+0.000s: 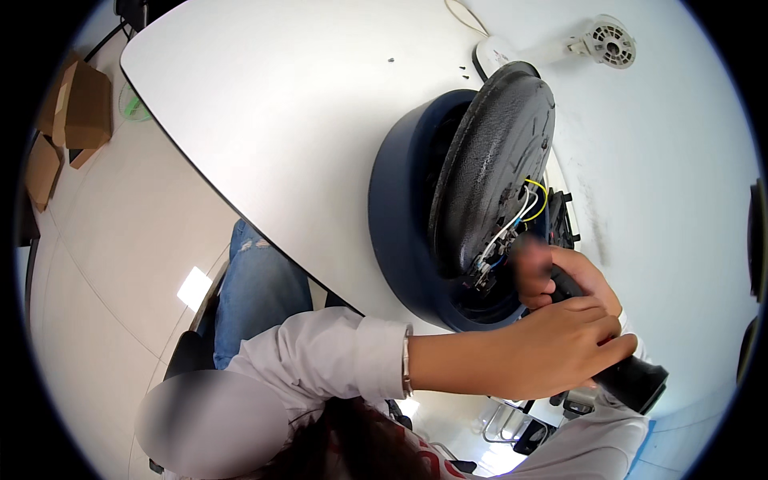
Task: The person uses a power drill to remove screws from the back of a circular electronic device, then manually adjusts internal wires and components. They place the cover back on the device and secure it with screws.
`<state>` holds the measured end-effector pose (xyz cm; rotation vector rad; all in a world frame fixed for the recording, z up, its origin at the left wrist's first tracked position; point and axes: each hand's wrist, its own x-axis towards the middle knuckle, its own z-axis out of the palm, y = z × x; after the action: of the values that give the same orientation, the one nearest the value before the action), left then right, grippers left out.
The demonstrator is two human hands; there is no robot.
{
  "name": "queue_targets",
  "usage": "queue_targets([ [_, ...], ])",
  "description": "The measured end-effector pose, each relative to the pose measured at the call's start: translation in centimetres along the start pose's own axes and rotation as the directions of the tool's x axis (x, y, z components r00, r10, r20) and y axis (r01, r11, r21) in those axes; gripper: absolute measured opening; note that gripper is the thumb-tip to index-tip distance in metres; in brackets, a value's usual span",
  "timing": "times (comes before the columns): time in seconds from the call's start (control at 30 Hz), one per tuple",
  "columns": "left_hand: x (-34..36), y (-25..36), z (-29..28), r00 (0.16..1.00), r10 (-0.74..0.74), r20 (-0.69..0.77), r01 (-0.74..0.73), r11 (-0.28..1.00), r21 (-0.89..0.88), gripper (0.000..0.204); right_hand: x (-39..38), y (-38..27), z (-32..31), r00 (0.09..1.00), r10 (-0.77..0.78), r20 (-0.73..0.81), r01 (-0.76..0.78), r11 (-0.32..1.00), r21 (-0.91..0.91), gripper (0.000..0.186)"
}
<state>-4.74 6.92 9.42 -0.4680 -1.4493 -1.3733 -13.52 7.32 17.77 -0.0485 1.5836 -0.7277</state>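
A black-handled tool (pixel 616 364) lies in both hands near the worktop's near edge, its front end at the wiring (pixel 520 216) inside a dark blue round housing (pixel 400 232). The left hand (pixel 560 344) has its grip wrapped shut around the handle; the right hand (pixel 572 276) is closed on the shaft just ahead. A black textured disc (pixel 496 152) tilts up out of the housing. A white fan part (pixel 604 42) lies toward the worktop's (pixel 304 104) far edge.

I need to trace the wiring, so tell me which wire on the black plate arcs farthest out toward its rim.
The yellow wire: it bows outward past the white wire and blue wire beside it.
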Motion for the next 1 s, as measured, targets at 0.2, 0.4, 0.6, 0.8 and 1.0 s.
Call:
queue_targets([
  [0.2,-2.1,0.9,-5.2,0.951,0.184,-0.249,-0.098,0.942,0.320,0.044,-0.5,-0.3,-0.6,0.999,0.022,-0.044,-0.022,1.000,0.003,0.025],
  [0.4,-5.6,-1.0,-11.5,0.823,-0.172,-0.541,0.445,0.788,0.426,0.039,1.4,-1.7,-2.0,0.987,0.160,0.032,-0.157,0.986,-0.060,0.027],
  [0.6,-5.3,-2.9,-11.2,0.847,-0.214,-0.486,0.481,0.699,0.530,0.028,1.3,-2.6,-1.6,0.982,0.187,-0.039,-0.190,0.975,-0.117,0.028],
  [0.8,-5.7,-3.4,-11.3,0.838,-0.280,-0.468,0.513,0.695,0.504,0.028,1.2,-2.5,-1.2,0.989,0.067,-0.134,-0.121,0.887,-0.446,0.032],
  [1.0,-5.9,-3.9,-11.3,0.848,-0.247,-0.470,0.493,0.696,0.523,0.028,1.3,-3.0,-0.6,0.984,0.035,-0.176,-0.134,0.795,-0.592,0.035],
])
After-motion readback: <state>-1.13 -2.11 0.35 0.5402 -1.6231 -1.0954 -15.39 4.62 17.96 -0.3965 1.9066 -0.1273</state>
